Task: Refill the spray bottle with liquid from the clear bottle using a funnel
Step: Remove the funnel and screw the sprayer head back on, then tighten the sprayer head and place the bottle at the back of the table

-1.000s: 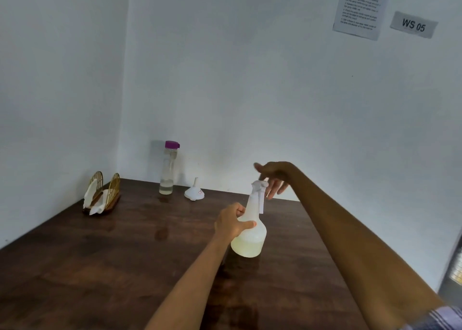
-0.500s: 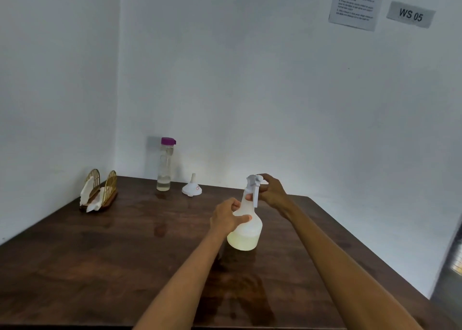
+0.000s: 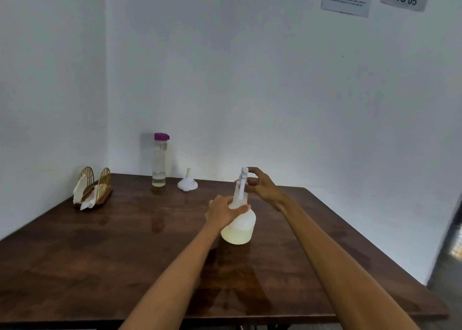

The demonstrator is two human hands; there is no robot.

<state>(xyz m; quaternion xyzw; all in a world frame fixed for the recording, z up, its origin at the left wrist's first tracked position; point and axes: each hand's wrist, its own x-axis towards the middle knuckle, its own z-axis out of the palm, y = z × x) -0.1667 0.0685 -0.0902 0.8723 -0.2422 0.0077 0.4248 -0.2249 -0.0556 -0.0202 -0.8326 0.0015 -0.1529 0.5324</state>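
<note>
Change: since a second ago the right hand (image 3: 262, 187) has been brought down from above the trigger head and is now closed around it; the bottle's position on the table is unchanged. It is judged that unscrewing of the head is being started, so the neck is not yet open for a funnel.

Dark brown wooden table (image 3: 100, 267): all the task's things are carried on it.

Translucent white plastic spray bottle with a round belly (image 3: 241, 227): it stands upright near the table's middle; pale yellowish liquid is seen in its lower part.

Tall clear bottle with a purple cap (image 3: 159, 159): it is set upright at the back by the wall, capped, with a little liquid at the bottom, well apart from the hands.

Gold wire napkin holder (image 3: 93, 187): it is placed in the far left corner, with white napkins in it.

Left hand (image 3: 222, 213): it is wrapped around the spray bottle's shoulder and neck, thumb across the front, so the bottle is steadied.

Right hand: its fingers are curled around the white trigger head (image 3: 243, 179), gripping it.

Small white plastic funnel (image 3: 187, 182): it is laid mouth down, spout up, just beside the clear bottle.
</note>
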